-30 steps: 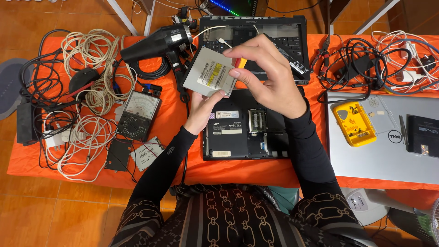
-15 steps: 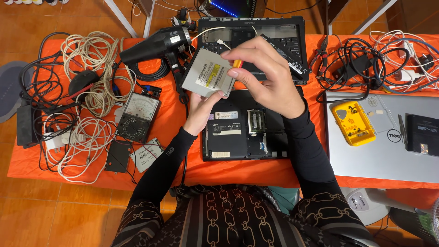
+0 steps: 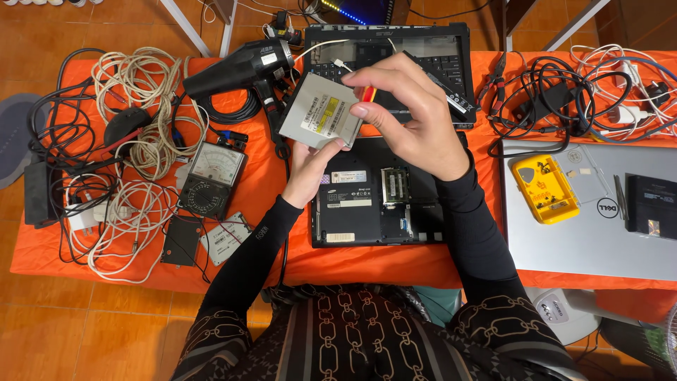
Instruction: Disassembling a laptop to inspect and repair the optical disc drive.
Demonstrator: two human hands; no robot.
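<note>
My left hand (image 3: 308, 174) holds a flat grey optical drive (image 3: 321, 111) from below, tilted up above the table. My right hand (image 3: 407, 116) grips a small screwdriver with a red and yellow handle (image 3: 368, 93), its tip at the drive's right edge. Under both hands lies an upturned black laptop (image 3: 381, 204) with its bottom cover off and a memory module showing. Both forearms are in black sleeves.
On the orange cloth (image 3: 268, 183): a black heat gun (image 3: 240, 67), an analog multimeter (image 3: 211, 180), tangled white and black cables (image 3: 127, 141), a second opened laptop (image 3: 437, 49) at the back, a silver laptop (image 3: 585, 233) with a yellow parts box (image 3: 544, 187), more cables at the far right.
Both hands and the drive have stayed in nearly the same place; the drive has tilted slightly and the screwdriver stays at its edge.
</note>
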